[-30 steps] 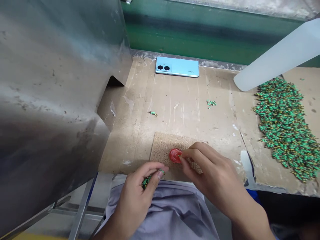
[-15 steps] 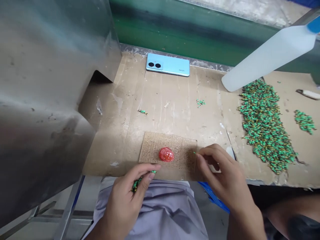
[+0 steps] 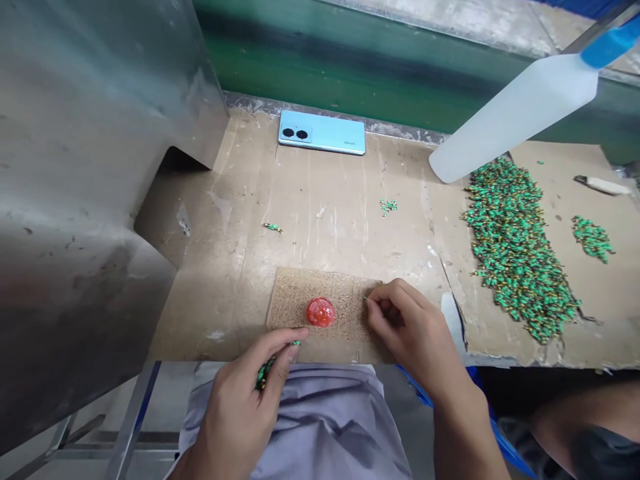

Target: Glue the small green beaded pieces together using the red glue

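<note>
My left hand [image 3: 250, 393] is curled at the table's front edge around several small green-and-gold pieces [image 3: 265, 375], with one green piece [image 3: 296, 343] showing between thumb and forefinger. Over the right end of a small cardboard sheet [image 3: 293, 287], my right hand [image 3: 413, 327] pinches something tiny and green, mostly hidden by the fingertips. On that sheet, between both hands, lies a glossy red blob [image 3: 321, 312]. Many dots or holes cover the sheet's surface.
A large pile of green-and-gold pieces [image 3: 517, 250] lies on the right, with a smaller heap [image 3: 592, 238] beside it. Behind are a blue phone [image 3: 323, 133] and a leaning white bottle [image 3: 515, 120]. A metal panel [image 3: 90, 167] stands left. Another person's limb [image 3: 590, 413] shows lower right.
My right hand has moved left, a little further over the cardboard sheet, still pinching. The left hand keeps its grip. The whole view has shifted slightly.
</note>
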A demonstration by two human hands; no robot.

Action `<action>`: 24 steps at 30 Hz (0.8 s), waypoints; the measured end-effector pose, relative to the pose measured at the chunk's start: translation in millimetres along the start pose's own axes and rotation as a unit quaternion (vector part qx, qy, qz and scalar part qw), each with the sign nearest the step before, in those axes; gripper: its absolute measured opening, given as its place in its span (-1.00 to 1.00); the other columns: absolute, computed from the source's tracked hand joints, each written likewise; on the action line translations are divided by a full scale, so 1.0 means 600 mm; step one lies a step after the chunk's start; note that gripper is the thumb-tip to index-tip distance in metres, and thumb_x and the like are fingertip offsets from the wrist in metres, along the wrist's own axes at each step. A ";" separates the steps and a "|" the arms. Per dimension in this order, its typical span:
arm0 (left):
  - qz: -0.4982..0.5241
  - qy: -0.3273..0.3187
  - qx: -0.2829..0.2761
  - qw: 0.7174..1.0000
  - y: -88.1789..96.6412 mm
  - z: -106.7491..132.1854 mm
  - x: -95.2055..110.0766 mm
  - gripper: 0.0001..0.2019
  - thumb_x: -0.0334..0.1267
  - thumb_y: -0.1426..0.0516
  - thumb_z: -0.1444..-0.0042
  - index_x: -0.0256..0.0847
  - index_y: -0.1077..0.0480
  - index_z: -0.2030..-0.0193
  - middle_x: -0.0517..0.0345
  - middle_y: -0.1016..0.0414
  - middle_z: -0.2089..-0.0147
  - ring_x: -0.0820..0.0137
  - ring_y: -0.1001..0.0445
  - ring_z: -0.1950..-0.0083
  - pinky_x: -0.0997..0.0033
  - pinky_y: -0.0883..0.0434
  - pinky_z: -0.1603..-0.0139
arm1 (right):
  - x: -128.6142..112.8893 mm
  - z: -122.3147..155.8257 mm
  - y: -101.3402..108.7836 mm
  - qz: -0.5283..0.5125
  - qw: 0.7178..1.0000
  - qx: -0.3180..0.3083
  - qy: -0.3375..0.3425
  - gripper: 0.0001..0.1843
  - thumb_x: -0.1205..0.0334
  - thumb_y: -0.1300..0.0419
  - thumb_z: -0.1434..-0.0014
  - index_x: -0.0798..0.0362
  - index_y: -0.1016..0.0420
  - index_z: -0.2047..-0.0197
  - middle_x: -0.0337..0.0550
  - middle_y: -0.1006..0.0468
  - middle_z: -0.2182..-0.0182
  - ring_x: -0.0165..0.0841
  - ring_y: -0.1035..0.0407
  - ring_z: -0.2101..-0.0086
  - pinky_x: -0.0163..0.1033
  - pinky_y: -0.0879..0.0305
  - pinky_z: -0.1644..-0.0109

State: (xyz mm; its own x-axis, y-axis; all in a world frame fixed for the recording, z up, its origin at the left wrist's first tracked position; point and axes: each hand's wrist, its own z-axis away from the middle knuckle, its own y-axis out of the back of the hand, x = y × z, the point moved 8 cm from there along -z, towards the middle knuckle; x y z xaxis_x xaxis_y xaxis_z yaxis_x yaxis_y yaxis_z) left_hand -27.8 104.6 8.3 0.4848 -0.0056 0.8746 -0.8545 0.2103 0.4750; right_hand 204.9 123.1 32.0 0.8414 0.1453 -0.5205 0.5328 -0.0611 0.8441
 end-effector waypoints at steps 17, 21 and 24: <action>0.294 0.245 -0.023 0.923 -0.006 0.022 -0.017 -0.89 -0.14 -0.38 -0.19 -0.10 -0.67 0.28 0.13 -0.77 0.23 0.66 -0.20 0.74 0.65 -0.16 0.75 | -0.017 0.016 0.025 -0.051 0.998 0.035 0.012 -0.90 0.38 -0.19 -0.44 -0.01 -0.44 0.15 -0.20 -0.49 0.31 -0.37 -0.36 0.38 -0.23 -0.29 0.33; 0.320 0.221 -0.048 0.920 -0.008 0.022 -0.007 -0.91 -0.18 -0.43 -0.12 -0.10 -0.72 0.32 0.10 -0.75 0.33 0.63 -0.20 0.73 0.61 -0.13 0.75 | -0.076 0.042 0.023 -0.233 0.972 0.023 0.022 -0.85 0.45 -0.16 -0.43 -0.01 -0.43 0.09 -0.21 -0.44 0.31 -0.38 -0.38 0.34 -0.24 -0.32 0.31; 0.312 0.212 -0.044 0.925 -0.006 0.025 -0.003 -0.92 -0.18 -0.46 -0.09 -0.08 -0.74 0.31 0.13 -0.73 0.41 0.59 -0.22 0.74 0.58 -0.15 0.75 | -0.124 0.056 0.001 -0.339 0.940 -0.036 0.024 -0.84 0.44 -0.14 -0.44 -0.03 -0.42 0.07 -0.23 -0.46 0.31 -0.38 -0.42 0.32 -0.26 -0.38 0.27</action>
State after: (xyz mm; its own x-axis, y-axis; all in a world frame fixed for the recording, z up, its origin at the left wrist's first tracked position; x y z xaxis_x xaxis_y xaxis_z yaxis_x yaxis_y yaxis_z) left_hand -28.6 89.3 6.3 -0.0519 0.5230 0.8507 -0.9832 0.1223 -0.1352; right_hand 145.4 79.1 66.6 0.3046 0.1713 -0.9370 0.9361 0.1279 0.3277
